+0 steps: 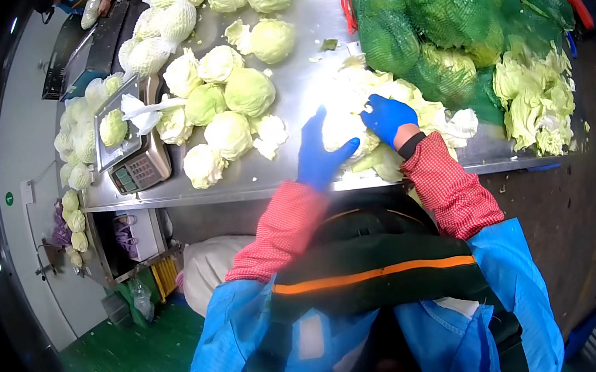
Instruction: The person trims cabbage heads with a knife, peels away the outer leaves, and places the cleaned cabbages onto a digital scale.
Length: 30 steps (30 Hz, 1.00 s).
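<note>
A pale cabbage, washed out by glare, lies near the front edge of the metal table. My left hand, in a blue glove, cups its left side with the thumb across the near face. On the other side is my right hand, also blue-gloved, its fingers curled in at the cabbage. Whatever those fingers hold is hidden. Loose cabbage leaves lie beyond and to the right of my right hand.
Several trimmed cabbages sit left of my hands, beside a weighing scale bearing one cabbage. Foam-netted cabbages lie behind. Green mesh sacks and a leaf pile occupy the right. Another person's hand shows top left.
</note>
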### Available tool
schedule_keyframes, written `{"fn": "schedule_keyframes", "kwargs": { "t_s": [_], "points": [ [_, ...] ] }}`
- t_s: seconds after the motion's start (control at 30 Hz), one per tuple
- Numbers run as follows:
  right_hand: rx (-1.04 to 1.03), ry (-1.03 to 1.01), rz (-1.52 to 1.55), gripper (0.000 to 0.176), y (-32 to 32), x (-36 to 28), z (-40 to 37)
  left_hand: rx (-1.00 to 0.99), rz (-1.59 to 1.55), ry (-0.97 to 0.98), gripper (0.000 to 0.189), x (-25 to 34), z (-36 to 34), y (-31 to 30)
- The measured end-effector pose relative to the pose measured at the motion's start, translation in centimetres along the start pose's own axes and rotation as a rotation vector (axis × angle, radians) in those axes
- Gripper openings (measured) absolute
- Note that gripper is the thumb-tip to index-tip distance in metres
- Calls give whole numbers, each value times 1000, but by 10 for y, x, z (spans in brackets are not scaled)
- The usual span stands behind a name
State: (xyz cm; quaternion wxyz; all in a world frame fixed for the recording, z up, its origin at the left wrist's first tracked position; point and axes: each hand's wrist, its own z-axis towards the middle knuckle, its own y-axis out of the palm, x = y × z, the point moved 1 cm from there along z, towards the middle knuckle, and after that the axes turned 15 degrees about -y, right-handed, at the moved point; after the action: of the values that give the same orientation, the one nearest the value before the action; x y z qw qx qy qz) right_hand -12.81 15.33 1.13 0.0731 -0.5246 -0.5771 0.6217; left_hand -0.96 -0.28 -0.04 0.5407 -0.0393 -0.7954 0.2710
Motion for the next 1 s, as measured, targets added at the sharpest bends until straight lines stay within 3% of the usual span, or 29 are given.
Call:
{"fn": "schedule_keyframes", "kwargs": {
  "t_s": [0.07,0.2,0.27,0.37,0.43,0.5,0.6,0.63,0.7,0.77,0.8,0.83,0.93,1.0],
  "points": [
    [210,-66,-38,40,26,37,3,-25,-27,27,88,-4,4,5],
    [19,106,44,40,19,33,8,-50,-216,22,77,-27,7,-6],
    [75,-5,120,43,18,30,2,-133,-437,-44,72,-44,16,-13],
    [164,-80,198,49,3,0,-17,-238,-726,-168,67,-25,10,-22],
    [250,-142,185,51,-4,-19,-26,-318,-709,-124,60,-19,7,-26],
    [195,-119,124,41,-11,-26,-34,-402,-773,-91,59,-29,13,-24],
    [236,-118,236,27,-19,3,-53,-607,-1199,-325,63,-31,17,-30],
    [295,-174,414,24,-26,12,-61,-617,-1305,-391,65,-22,15,-33],
    [361,14,358,24,-45,27,-70,-474,-1388,-470,67,1,7,-42],
    [443,-59,181,35,-57,40,-67,-472,-1351,-444,68,14,3,-44],
    [412,-131,134,52,-66,21,-64,-483,-1286,-396,69,14,6,-41],
    [483,-242,-91,56,-63,5,-58,-495,-1218,-345,70,17,8,-38],
    [498,-371,45,52,-81,-54,-46,-550,-1066,-159,72,59,2,-30],
    [525,-416,108,39,-80,-52,-38,-563,-1077,-204,73,69,1,-30]
  ]
}}
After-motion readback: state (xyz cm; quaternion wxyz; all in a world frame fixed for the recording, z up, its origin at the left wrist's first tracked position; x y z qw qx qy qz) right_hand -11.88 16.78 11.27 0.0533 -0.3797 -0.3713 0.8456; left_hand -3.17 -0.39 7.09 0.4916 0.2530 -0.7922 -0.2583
